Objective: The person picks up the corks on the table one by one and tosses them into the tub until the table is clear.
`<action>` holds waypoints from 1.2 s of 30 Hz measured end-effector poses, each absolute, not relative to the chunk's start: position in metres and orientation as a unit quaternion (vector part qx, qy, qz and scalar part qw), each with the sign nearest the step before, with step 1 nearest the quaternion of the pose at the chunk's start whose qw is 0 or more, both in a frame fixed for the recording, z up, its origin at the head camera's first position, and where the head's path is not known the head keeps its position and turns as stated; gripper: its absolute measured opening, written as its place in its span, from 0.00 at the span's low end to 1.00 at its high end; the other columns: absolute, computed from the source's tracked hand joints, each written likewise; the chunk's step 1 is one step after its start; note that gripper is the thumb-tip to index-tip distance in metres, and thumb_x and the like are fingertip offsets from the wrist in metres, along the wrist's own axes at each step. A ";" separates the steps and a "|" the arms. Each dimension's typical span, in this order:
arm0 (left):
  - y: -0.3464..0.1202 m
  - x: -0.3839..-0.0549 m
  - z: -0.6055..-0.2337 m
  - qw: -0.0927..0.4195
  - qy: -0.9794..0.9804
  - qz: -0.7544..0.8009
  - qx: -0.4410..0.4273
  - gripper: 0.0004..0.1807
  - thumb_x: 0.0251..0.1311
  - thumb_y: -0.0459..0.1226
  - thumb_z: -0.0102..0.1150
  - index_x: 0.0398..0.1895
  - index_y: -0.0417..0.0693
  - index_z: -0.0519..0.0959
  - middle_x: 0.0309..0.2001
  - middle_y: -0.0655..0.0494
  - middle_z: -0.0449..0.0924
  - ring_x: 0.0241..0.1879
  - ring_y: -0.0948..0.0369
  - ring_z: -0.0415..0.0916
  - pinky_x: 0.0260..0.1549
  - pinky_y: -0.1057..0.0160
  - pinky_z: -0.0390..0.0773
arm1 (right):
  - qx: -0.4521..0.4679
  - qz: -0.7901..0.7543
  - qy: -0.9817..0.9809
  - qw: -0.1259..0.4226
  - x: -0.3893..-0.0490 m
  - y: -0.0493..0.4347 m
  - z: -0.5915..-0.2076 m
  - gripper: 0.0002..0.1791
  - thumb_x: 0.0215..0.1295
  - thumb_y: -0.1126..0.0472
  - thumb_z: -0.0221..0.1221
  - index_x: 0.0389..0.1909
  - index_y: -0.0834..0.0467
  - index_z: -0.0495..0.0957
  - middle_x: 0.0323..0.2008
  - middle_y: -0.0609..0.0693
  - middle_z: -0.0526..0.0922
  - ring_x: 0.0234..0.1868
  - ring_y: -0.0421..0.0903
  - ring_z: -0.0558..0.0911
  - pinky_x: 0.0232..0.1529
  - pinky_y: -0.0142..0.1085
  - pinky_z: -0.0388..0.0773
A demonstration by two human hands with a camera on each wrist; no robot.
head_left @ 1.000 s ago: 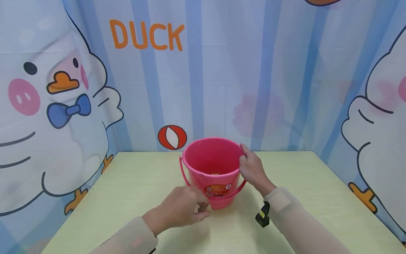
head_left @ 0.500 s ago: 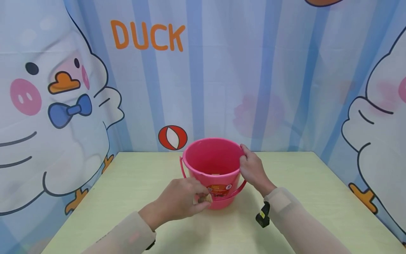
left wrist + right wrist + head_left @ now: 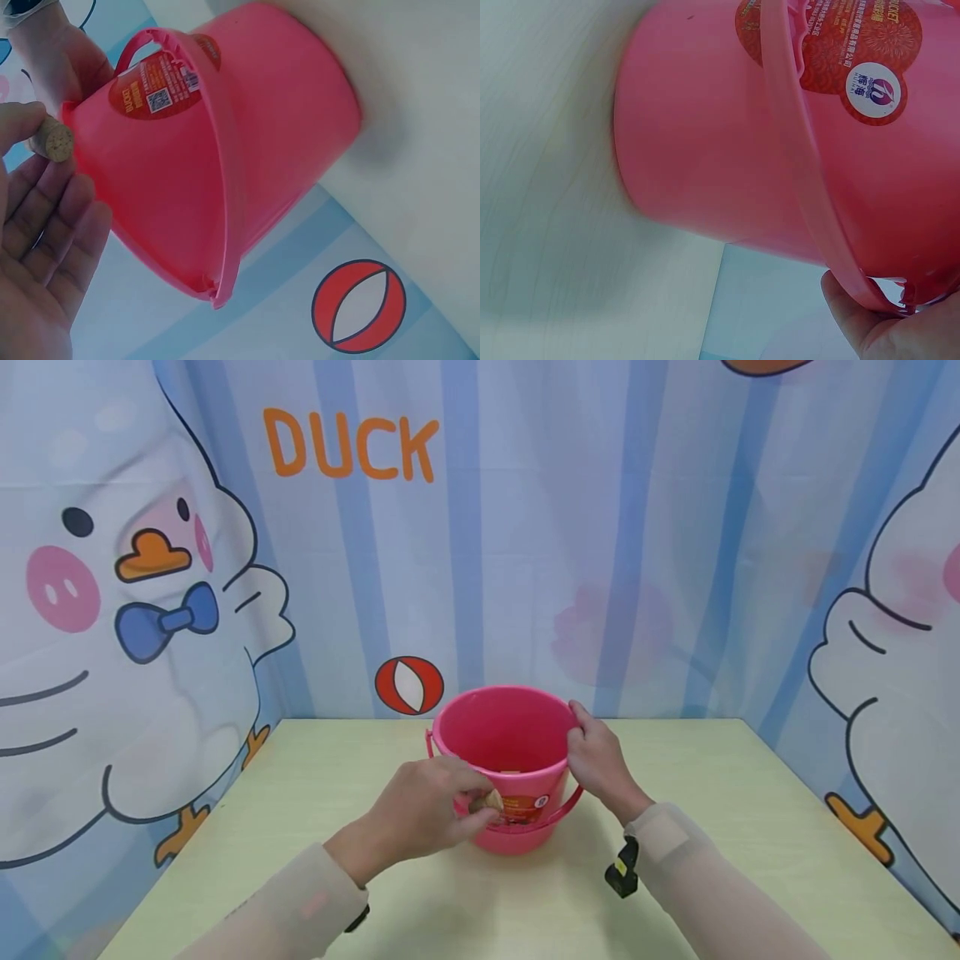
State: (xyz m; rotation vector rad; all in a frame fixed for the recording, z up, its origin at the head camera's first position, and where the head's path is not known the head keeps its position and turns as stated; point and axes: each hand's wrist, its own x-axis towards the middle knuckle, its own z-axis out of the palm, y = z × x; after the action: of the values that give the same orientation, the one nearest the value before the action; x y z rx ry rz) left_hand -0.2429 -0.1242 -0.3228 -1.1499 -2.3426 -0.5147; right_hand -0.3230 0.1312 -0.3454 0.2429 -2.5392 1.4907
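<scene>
A pink bucket (image 3: 517,843) stands upright on the pale table, its handle (image 3: 225,150) hanging down across the front. My left hand (image 3: 423,806) pinches a cork (image 3: 56,141) between thumb and fingers, in front of the bucket's left side and a little below its rim. In the left wrist view the other fingers spread out beside the rim. My right hand (image 3: 600,760) grips the bucket's rim on the right, near where the handle joins. Something small and pale lies at the bottom of the bucket; most of the inside is hidden.
The light wooden table (image 3: 337,760) ends at a printed curtain (image 3: 525,527) with duck figures, which also hangs along both sides. A black strap device (image 3: 622,868) sits at my right wrist.
My left hand has risen with the cork from near the bucket's base to just under its rim. The right hand and the bucket have stayed put.
</scene>
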 end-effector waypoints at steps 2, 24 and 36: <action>-0.124 -0.244 -0.320 0.252 -0.856 -0.179 -0.415 0.15 0.49 0.43 0.81 0.39 0.52 0.88 0.30 0.64 0.84 0.30 0.67 0.79 0.32 0.72 0.81 | 0.081 0.501 -0.856 0.095 -0.323 0.131 -0.345 0.33 0.78 0.62 0.38 0.81 0.61 0.49 0.76 0.62 0.63 0.58 0.58 0.75 0.41 0.35 0.80; -0.117 -0.260 -0.299 0.297 -0.864 -0.157 -0.374 0.10 0.52 0.41 0.78 0.36 0.51 0.86 0.29 0.63 0.81 0.31 0.64 0.79 0.32 0.68 0.81 | 0.084 0.502 -0.856 0.092 -0.322 0.132 -0.345 0.33 0.78 0.62 0.38 0.81 0.61 0.49 0.77 0.61 0.60 0.68 0.59 0.71 0.62 0.52 0.77; -0.113 -0.268 -0.295 0.279 -0.889 -0.126 -0.341 0.11 0.56 0.43 0.76 0.40 0.53 0.87 0.31 0.64 0.81 0.35 0.64 0.77 0.32 0.69 0.81 | 0.082 0.503 -0.855 0.092 -0.322 0.131 -0.345 0.33 0.78 0.62 0.39 0.81 0.62 0.49 0.77 0.62 0.60 0.67 0.60 0.71 0.62 0.52 0.77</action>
State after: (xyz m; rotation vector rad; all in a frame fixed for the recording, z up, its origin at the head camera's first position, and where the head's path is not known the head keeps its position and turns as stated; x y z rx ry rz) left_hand -0.2675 -0.1129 -0.2954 -0.9149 -2.3836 -0.3384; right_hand -0.3225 0.1307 -0.3448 0.2437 -2.5406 1.4944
